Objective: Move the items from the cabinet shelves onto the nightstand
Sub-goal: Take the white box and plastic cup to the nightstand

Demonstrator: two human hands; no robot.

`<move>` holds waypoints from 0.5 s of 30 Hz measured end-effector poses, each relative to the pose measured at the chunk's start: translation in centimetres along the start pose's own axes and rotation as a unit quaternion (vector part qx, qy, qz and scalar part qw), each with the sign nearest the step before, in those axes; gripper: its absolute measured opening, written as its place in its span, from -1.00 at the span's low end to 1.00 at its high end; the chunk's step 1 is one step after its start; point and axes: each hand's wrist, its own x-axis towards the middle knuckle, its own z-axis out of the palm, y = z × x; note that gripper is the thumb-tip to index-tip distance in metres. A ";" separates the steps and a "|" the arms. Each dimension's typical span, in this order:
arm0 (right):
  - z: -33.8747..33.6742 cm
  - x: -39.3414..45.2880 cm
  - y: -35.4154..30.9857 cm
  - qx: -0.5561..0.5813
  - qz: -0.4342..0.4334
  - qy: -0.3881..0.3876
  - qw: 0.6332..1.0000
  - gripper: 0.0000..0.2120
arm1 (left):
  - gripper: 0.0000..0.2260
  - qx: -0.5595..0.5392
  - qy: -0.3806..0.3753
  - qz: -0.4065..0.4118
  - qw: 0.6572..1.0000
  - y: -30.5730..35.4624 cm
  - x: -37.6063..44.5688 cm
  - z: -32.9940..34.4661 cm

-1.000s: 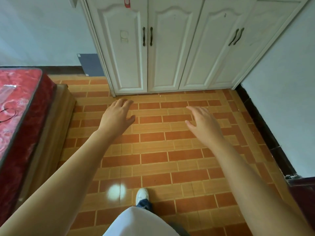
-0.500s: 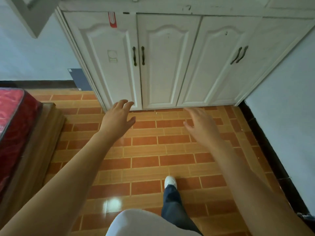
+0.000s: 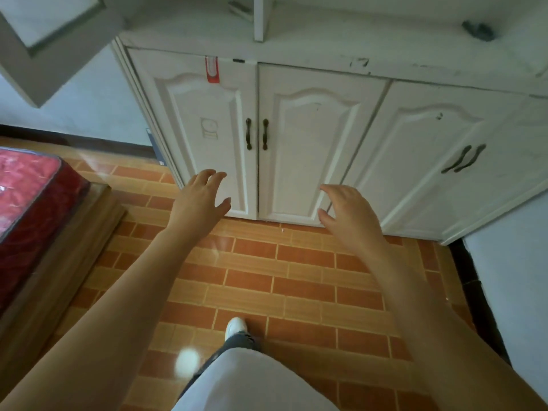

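Note:
A white cabinet (image 3: pixel 311 149) fills the top of the view, its lower doors all closed. Above them runs a white shelf ledge (image 3: pixel 326 40) with a small dark object (image 3: pixel 478 30) lying at the far right. An upper cabinet door (image 3: pixel 44 34) hangs open at the top left. My left hand (image 3: pixel 199 200) is held out in front of the left lower door, fingers spread, holding nothing. My right hand (image 3: pixel 350 216) reaches forward beside it, fingers apart and empty. The nightstand is out of view.
A bed with a red mattress (image 3: pixel 26 197) on a wooden frame (image 3: pixel 68 256) stands at the left. The floor (image 3: pixel 281 286) is orange brick-pattern tile. A pale wall (image 3: pixel 516 277) closes in at the right. My white shoe (image 3: pixel 235 326) is on the floor.
I have stepped closer to the cabinet and my view has tilted up, so the shelf ledge and open upper door now show. Both hands stay empty and have risen toward the lower doors.

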 end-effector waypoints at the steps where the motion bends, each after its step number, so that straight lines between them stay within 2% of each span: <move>1: -0.1 1.3 0.2 0.002 -0.005 -0.002 1.000 -0.56 | -0.53 0.002 0.003 -0.003 1.000 -0.2 1.1 0.1; 15: 0.6 24.6 -0.7 0.023 -0.056 0.022 0.998 -0.54 | -0.54 -0.006 0.032 -0.010 0.999 -5.7 22.2 -0.2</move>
